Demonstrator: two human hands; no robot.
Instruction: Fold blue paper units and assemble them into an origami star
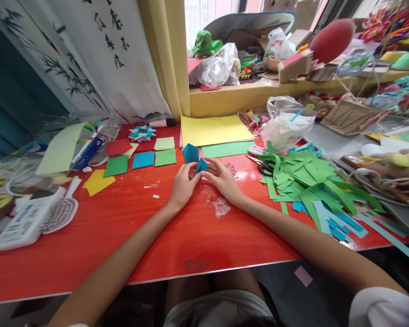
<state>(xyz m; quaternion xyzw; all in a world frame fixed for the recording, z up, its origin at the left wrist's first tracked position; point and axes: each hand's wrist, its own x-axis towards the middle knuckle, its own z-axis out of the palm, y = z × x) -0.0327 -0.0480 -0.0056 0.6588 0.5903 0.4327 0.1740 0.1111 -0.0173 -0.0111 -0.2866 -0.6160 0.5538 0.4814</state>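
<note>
Both hands meet over the middle of a red table. My left hand (184, 185) pinches a folded piece of blue paper (200, 168) between thumb and fingers. From the other side, my right hand (221, 179) is closed on the same paper, thumb tip near the left thumb. Just behind stands another folded blue paper face (190, 153); whether it joins the held piece I cannot tell. Left of the hands lie a blue paper square (143, 160), a light green square (165, 157) and a dark green square (116, 166). Farther back is a blue star-shaped paper ornament (142, 133).
Yellow sheets (214, 130) lie at the back. On the right, black-handled scissors (264, 165) rest beside a heap of green paper strips (303, 177). A hairbrush (62, 212) and a white box (29, 222) are at the left. The table's front edge (211, 271) runs near my lap.
</note>
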